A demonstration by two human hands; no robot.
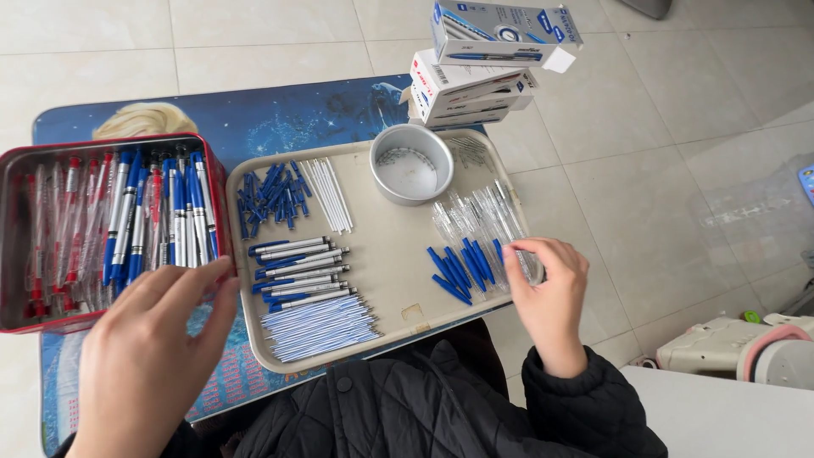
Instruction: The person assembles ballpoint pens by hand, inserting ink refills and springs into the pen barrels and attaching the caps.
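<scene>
My left hand (157, 352) hovers with fingers spread by the near right corner of a red tin (17, 174) filled with blue and red pens; it holds nothing. My right hand (547, 293) rests at the right edge of a beige tray (398, 280), its fingers pinching a clear pen barrel from the pile of clear barrels (479, 216). Blue pen ends (458, 267) lie just left of that hand. The tray also carries blue caps (271, 197), white refills (329, 193), half-built pens (297, 271), blue-white refills (318, 326) and a round metal tin (411, 163).
Stacked pen boxes (483, 80) stand at the table's far right corner, the top one blue. The small table has a blue printed top (280, 114). Tiled floor surrounds it. A white and pink object (746, 348) sits on the floor at lower right.
</scene>
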